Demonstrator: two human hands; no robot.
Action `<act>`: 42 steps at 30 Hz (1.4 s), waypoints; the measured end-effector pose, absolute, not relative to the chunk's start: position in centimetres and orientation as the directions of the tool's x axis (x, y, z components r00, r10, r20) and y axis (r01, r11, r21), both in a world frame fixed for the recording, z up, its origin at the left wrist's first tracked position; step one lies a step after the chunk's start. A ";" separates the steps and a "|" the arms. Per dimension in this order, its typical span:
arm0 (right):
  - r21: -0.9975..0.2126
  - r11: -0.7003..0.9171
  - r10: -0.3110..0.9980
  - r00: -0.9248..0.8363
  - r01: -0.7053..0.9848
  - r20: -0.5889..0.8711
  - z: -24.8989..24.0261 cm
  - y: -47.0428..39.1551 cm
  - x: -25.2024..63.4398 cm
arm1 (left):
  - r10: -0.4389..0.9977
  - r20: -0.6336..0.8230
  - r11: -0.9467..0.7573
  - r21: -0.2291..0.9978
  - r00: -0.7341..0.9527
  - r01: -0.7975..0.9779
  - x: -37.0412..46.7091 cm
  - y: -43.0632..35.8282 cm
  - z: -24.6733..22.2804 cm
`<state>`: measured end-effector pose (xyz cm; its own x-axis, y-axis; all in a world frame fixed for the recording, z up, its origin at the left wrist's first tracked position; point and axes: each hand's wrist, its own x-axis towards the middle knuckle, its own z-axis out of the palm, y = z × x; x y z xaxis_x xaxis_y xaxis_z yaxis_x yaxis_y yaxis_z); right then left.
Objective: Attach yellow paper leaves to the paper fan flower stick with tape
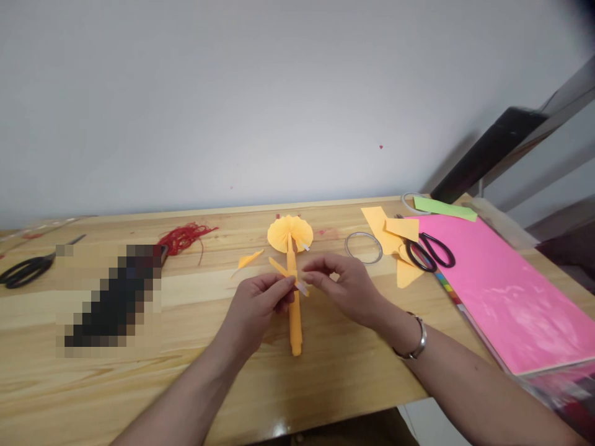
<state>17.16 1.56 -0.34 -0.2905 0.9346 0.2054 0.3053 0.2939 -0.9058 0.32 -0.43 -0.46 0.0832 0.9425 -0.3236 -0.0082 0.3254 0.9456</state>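
Orange paper figure (292,257) lies near the middle of the wooden table (190,303), its pleated, fan-like top (289,226) pointing toward 12 o'clock and its stem running down to 6. At the centre, the left hand (258,296) is closed in a pinch, thumb and fingers gripping the stem where a narrow orange strip (279,267) crosses it at a slant, from 10 o'clock to 4, with a whitish tab (302,288) at its lower end. The right hand (346,285), a bracelet (423,337) on its wrist, comes in from 4 o'clock; its thumb and forefinger curve close together just beside the stem, and whether they hold anything cannot be told. Out from the hands, a small orange scrap (251,257) and, farther off, red thread (186,238) lie at 10 o'clock; a dark, pixelated object (114,297) and black scissors (41,263) lie toward 9. At 2 o'clock are a thin ring (362,233), orange paper pieces (379,226) and a green strip (445,209). Black-handled scissors (435,265) sit nearer 3, partly over a pink sheet (515,291).
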 end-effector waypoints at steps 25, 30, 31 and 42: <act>-0.952 0.096 0.868 -0.493 0.291 -0.063 -0.4 1.6 17.3 | 0.967 -0.247 0.246 0.969 0.057 0.029 0.5 -0.5 -0.6; -0.945 0.100 0.871 -0.487 0.311 -0.068 -0.3 1.7 17.2 | 0.975 -0.221 0.221 0.974 -0.005 0.041 0.3 -0.7 -0.7; -0.944 0.096 0.875 -0.479 0.315 -0.070 -0.3 1.7 17.2 | 0.975 -0.224 0.224 0.974 -0.007 0.030 0.3 -0.7 -0.7; -0.915 0.126 0.934 -0.357 0.384 -0.021 -0.3 2.0 17.2 | 0.971 -0.239 0.234 0.966 -0.029 -0.112 0.3 -0.4 -0.3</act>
<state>17.24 2.04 -0.33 -0.3573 0.9338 -0.0213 0.3843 0.1262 -0.9145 0.26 -0.44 -0.33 -0.0290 0.9706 -0.2389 -0.1122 0.2343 0.9657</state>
